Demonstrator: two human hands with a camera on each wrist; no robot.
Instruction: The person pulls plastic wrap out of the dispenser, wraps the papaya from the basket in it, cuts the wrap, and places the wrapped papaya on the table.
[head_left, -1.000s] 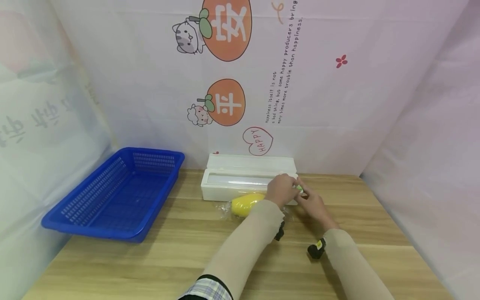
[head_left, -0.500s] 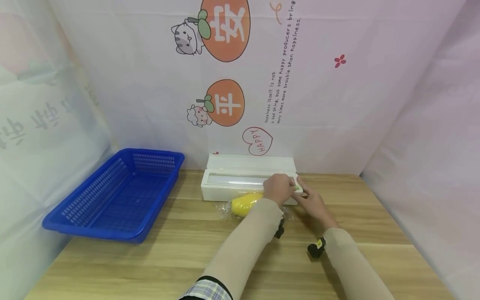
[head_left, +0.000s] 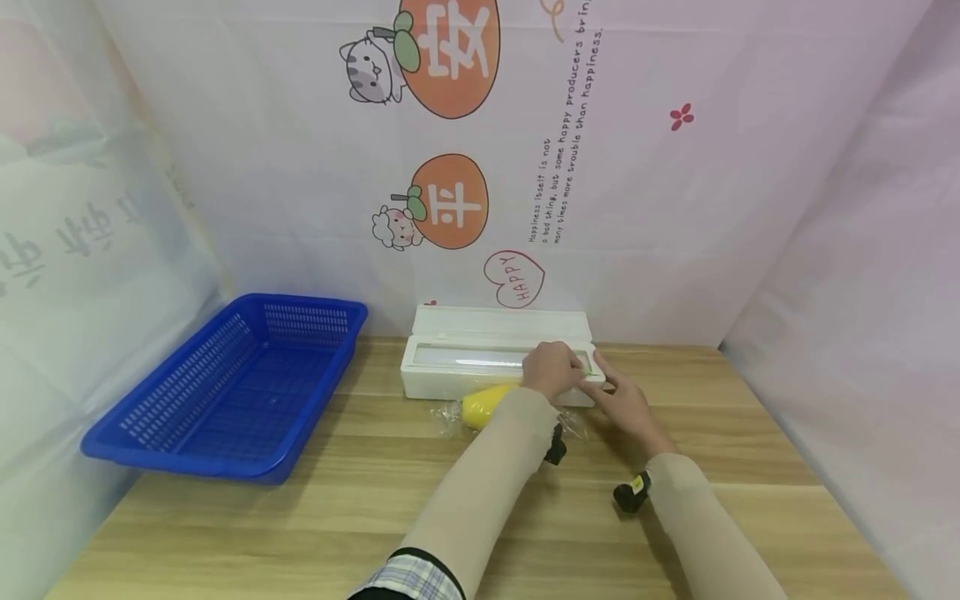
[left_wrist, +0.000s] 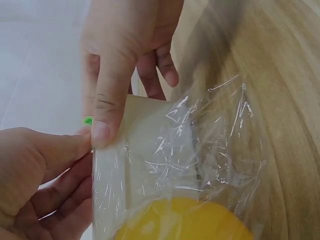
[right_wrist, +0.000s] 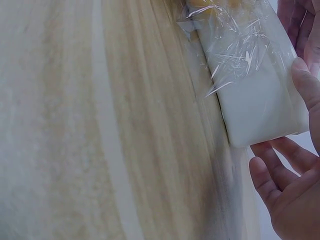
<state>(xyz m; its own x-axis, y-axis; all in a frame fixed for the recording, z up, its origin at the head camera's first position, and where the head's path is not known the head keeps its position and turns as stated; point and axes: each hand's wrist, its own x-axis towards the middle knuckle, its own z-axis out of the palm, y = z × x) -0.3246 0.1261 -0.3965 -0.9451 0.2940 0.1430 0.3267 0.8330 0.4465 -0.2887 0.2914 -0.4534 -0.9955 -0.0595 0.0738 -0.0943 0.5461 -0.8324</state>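
A long white cling film box (head_left: 435, 385) lies at the back of the table with its lid up. My right hand (head_left: 626, 410) grips the box's right end; in the left wrist view its thumb presses on the rim. At that same end my left hand (head_left: 551, 368) has thumb and fingers pinched at the rim, by a small green slide cutter (left_wrist: 88, 120), mostly hidden. A yellow rounded thing (head_left: 483, 407), wrapped in clear film (left_wrist: 225, 135), lies against the box's front, partly behind my left arm. What it is I cannot tell.
To the left stands a blue plastic basket (head_left: 285, 387) with slotted walls. A printed white cloth (head_left: 622, 217) hangs behind the wooden table (head_left: 337, 517), and more cloth closes off both sides.
My left hand has slid slightly left along the rim, and the green piece shows less between my hands. The right hand keeps its place on the box's end.
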